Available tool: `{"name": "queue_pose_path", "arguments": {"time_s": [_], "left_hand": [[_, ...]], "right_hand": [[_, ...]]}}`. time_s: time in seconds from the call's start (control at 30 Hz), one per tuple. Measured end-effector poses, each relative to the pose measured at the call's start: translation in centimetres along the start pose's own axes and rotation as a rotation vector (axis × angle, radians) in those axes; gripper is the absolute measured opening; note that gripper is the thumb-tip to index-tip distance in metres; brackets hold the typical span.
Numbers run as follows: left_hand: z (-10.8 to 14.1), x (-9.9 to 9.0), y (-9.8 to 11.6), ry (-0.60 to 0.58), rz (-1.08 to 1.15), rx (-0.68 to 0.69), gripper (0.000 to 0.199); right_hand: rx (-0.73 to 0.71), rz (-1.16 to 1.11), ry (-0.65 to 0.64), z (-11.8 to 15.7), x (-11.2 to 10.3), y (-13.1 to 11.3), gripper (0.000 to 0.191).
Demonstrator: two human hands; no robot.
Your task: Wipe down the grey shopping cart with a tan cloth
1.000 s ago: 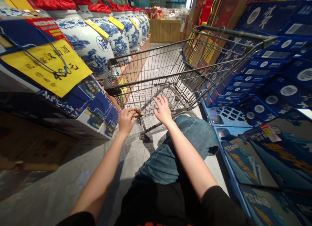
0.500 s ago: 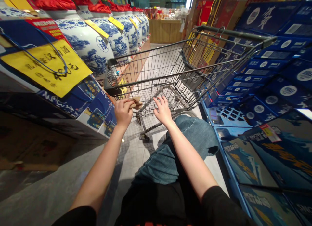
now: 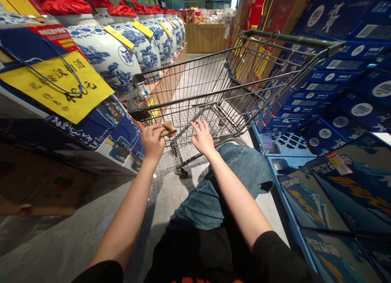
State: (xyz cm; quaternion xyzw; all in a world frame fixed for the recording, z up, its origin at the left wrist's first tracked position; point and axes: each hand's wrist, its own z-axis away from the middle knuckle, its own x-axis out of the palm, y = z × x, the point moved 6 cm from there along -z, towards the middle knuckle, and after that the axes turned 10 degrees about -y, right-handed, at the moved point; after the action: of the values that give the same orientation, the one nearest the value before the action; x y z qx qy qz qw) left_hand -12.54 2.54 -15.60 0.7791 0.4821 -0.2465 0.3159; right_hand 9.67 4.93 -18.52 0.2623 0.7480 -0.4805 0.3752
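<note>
Floor [image 3: 174, 189]: pale tile
Jars [image 3: 106, 55]: red-topped, 11 o'clock
Cart [image 3: 198, 97]: 12 o'clock
Left hand [image 3: 153, 142]: pinching cloth [image 3: 169, 129]
Right hand [image 3: 203, 140]: fingers spread

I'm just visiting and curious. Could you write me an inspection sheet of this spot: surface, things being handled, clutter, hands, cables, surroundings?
Surface: pale tiled floor, shadowed in places.
Things handled: crumpled tan cloth, beside the wire side of a shopping cart.
Clutter: stacked blue cartons and a blue plastic pallet on the right.
Hands: left hand grips the cloth; right hand has its fingers spread near the cart, holding nothing visible; contact unclear.
Cables: nothing seen.
Surroundings: blue-and-white jars with red covers, a yellow handwritten sign, a wooden counter behind.
</note>
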Motion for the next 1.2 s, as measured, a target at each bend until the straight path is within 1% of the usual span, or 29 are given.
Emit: {"name": "queue_pose_path", "arguments": {"time_s": [0.1,0.2,0.27,0.33,0.4,0.53,0.6,0.67,0.77,0.83,0.9,0.93,1.0,1.07,1.13,1.2], "left_hand": [[0.5,0.5,0.0,-0.032,0.011,0.007,0.027],[0.0,-0.5,0.0,-0.026,0.035,0.021,0.028],[-0.3,-1.4,-0.2,0.012,0.036,-0.009,0.029],[-0.2,-1.6,-0.4,0.049,0.03,-0.048,0.031],[0.5,-0.9,-0.4,0.043,0.028,-0.074,0.031],[2.1,1.7,0.0,-0.085,0.056,-0.071,0.03],[2.3,2.1,0.3,-0.129,0.073,-0.047,0.031],[2.0,1.5,0.6,-0.111,0.088,-0.022,0.033],[0.9,-0.3,1.0,-0.009,0.102,-0.004,0.03],[0.2,-0.9,1.2,0.048,0.095,-0.008,0.029],[-0.3,-0.8,1.5,0.06,0.078,-0.005,0.031],[-0.4,-0.4,1.7,0.046,0.066,-0.003,0.032],[-0.4,0.6,1.9,-0.01,0.042,-0.006,0.033],[-0.4,1.1,2.0,-0.053,0.033,-0.016,0.033],[-0.6,0.9,2.0,-0.048,0.048,-0.01,0.033],[-1.0,0.2,1.9,-0.011,0.074,0.017,0.031]], "right_hand": [[0.004,0.007,-0.022,0.1,-0.2,-0.2,0.064],[0.005,0.009,-0.03,0.1,-0.3,-0.3,0.064],[0.008,0.005,-0.027,0.1,-0.2,-0.2,0.064],[0.004,-0.002,-0.014,0.1,-0.1,-0.1,0.064],[-0.007,-0.01,0.008,0.0,-0.1,0.0,0.064],[-0.009,-0.005,0.015,0.0,0.0,0.0,0.065],[-0.002,0.002,0.0,0.1,0.0,-0.1,0.066],[0.0,0.006,-0.01,0.1,-0.1,-0.1,0.066],[-0.001,0.0,-0.007,0.1,-0.1,-0.1,0.065],[-0.001,-0.005,0.0,0.1,-0.2,-0.1,0.065],[0.001,-0.003,0.001,0.1,-0.2,-0.1,0.064],[0.002,0.002,-0.002,0.1,-0.2,-0.1,0.064],[0.004,0.013,-0.01,0.1,-0.2,-0.1,0.064],[0.003,0.018,-0.014,0.1,-0.2,-0.1,0.064],[-0.004,0.012,-0.009,0.1,-0.2,-0.1,0.064],[-0.014,0.0,0.001,0.1,-0.2,0.0,0.064]]}}
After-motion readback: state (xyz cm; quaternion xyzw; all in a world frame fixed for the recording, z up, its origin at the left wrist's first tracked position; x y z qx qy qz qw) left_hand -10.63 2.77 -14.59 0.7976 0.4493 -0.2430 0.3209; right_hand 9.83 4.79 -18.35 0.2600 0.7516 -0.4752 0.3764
